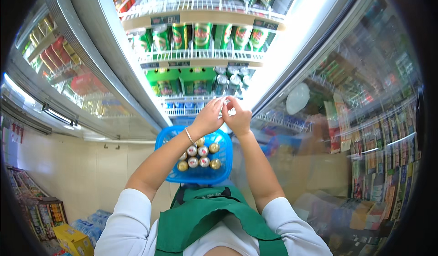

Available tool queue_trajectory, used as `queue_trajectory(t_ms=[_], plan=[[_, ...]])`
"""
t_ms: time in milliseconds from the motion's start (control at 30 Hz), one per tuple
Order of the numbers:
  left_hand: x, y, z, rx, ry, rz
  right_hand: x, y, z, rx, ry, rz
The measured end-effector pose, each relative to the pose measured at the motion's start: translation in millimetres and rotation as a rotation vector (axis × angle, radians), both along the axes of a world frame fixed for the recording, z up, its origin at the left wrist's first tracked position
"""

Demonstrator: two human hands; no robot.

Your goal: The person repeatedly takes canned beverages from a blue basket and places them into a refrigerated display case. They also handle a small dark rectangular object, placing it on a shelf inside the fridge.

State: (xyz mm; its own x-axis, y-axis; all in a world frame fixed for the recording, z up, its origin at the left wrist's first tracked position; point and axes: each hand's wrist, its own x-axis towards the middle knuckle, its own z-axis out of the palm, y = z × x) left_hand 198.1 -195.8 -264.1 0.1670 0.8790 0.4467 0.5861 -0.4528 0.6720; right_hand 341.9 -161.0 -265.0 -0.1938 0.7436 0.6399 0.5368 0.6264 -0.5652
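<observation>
My left hand (208, 117) and my right hand (237, 117) meet in front of the open drinks fridge, fingertips close together. A small pale, shiny patch shows between the fingers; whether it is something held or part of the shelf behind is unclear. Below my hands is a blue plastic basket (224, 174) with several upright cans (204, 162) in it, some gold-topped and some silver-topped. My left forearm covers part of the basket. Just beyond my hands are silver-topped cans (221, 81) and green carton packs (197, 81) on a wire shelf.
Green cans (202, 35) line the shelf above, behind a price rail (219, 63). Blue-topped cans (179, 105) stand on the lowest visible shelf. A glass door (328, 119) stands open at right, reflecting store shelves. Another fridge door (102, 95) is at left. A yellow carton (73, 239) and wrapped bottles (89, 226) sit on the floor.
</observation>
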Motion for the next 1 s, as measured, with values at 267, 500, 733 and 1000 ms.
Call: queue_trajectory(t_ms=[267, 500, 733, 1000], plan=[[-23, 102, 194, 0.517, 0.023, 0.039, -18, 110, 205, 0.481, 0.122, 0.006], [-55, 209, 246, 0.609, -0.024, 0.438, -68, 233, 291, 0.696, -0.148, -0.012], [-46, 230, 243, 0.262, 0.210, 0.617, -113, 292, 337, 0.437, -0.418, -0.138], [-46, 234, 239, 0.199, 0.226, 0.651, -128, 298, 337, 0.479, -0.573, -0.267]])
